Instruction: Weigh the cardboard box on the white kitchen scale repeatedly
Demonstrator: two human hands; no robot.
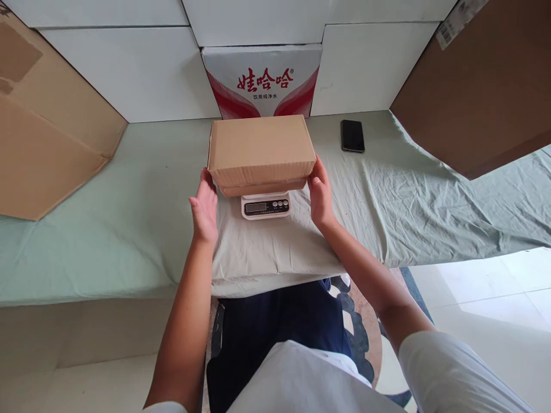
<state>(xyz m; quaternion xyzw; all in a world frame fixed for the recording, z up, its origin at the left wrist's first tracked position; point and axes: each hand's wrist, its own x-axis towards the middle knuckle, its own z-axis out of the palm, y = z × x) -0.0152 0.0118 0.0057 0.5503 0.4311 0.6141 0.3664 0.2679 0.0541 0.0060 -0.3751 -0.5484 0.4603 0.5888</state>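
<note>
Closed brown cardboard box [262, 150] sits centred on small white digital scale [266, 205]; its display stays uncovered. Left hand [204, 209] and right hand [321, 195], fingers spread, flank the box ends, steadying it.

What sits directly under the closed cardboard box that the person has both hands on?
A small white digital scale sits under the cardboard box; only its front strip with display and buttons shows. The box covers its weighing platform. The left hand and right hand flank the box.
</note>
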